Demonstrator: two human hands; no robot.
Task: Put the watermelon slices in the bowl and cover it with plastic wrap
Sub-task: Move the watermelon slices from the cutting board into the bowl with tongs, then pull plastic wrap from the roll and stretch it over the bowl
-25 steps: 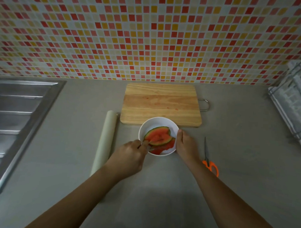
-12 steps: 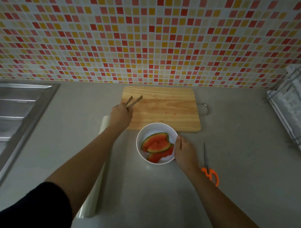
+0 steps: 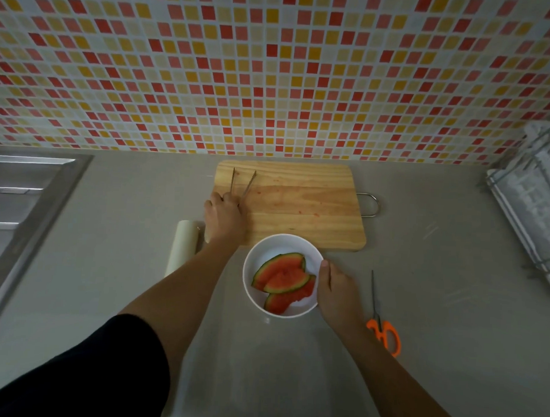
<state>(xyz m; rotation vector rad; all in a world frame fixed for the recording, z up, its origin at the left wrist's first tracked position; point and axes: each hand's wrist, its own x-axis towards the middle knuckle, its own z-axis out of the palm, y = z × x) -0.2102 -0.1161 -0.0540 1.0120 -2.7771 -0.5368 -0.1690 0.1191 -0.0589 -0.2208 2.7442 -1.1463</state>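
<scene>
Round white glossy bowl (image 3: 311, 257) on smooth grey matte bench (image 3: 435, 307), holding wedge-shaped red watermelon slices (image 3: 282, 278) with green rind. Right hand (image 3: 337, 293) curled against bowl's rim at 3 o'clock. Left hand (image 3: 224, 217) closed round thin metal tongs (image 3: 242, 183), prongs spread over pale grained rectangular wooden cutting board (image 3: 299, 203) at 12 o'clock. Cylindrical whitish roll of plastic wrap (image 3: 182, 247) at 9 o'clock. Orange-handled scissors (image 3: 382, 321) at 3 o'clock. Steel sink (image 3: 27, 199) far left; red, yellow, white mosaic tile wall (image 3: 272, 68) behind.
</scene>
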